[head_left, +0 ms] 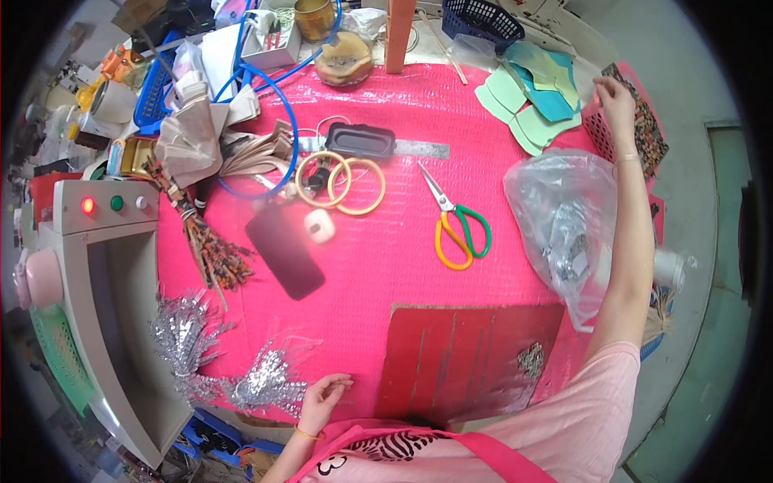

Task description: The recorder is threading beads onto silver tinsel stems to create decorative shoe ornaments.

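Observation:
My left hand (324,396) is by the table's near edge, fingers loosely bent and apart, with nothing visible in them. Beside it lies a bundle of silver sequin strips (270,378), and a second silver bundle (185,342) sits farther left. My right arm stretches to the far right, where my right hand (616,101) hovers at a pink basket (597,133). Its fingers are slightly curled and apart; no held thing shows. The basket is partly filled with dark, multicoloured small pieces (644,121). Under my right forearm lies a clear plastic bag (555,201) with silvery material inside.
Scissors (451,225) with yellow and green handles lie mid-table. A red board (467,362) bears a small pile of silvery bits. Left stand a grey machine (105,217), a dark phone (284,249), bangles (358,185) and a multicoloured strip bundle (209,241). Green sheets (531,121) lie far right.

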`<state>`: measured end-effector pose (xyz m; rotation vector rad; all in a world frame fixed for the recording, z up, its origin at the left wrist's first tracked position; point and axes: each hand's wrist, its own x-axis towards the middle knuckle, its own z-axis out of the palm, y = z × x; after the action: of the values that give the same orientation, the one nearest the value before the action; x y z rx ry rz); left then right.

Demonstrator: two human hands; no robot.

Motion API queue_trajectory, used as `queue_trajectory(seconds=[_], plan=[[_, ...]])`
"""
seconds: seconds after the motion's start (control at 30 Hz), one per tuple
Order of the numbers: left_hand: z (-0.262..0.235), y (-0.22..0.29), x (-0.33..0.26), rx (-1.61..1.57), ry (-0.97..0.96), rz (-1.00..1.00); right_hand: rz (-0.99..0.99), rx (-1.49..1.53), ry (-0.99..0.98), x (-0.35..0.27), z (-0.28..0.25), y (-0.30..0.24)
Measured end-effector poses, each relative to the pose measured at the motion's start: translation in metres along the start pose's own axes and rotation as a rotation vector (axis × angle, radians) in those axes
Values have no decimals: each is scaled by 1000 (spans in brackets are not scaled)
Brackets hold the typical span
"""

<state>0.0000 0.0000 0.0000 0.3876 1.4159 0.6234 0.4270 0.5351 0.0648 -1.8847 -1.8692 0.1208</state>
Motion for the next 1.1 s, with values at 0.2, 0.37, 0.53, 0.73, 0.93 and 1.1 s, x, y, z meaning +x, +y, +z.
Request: queue_trajectory(seconds=[0.2, 0.37, 0.53, 0.73, 0.93, 1.1], plan=[[-28, -24, -56, -77, 45, 14, -160, 168, -230, -217, -43, -67], [-37, -49, -65, -24, -60, 170, 101, 220, -596, -414, -97, -103], [0, -62, -59, 630, -90, 713, 520, 136, -1293, -525, -130, -127], [20, -62, -52, 572, -167, 999, 172, 199, -998, -546, -99, -142], [-102, -19, -63, 1023, 427, 698, -460, 233, -974, -488, -24, -169], [-185, -32, -53, 1210, 414, 311, -813, 114, -918, -457, 12, -195]])
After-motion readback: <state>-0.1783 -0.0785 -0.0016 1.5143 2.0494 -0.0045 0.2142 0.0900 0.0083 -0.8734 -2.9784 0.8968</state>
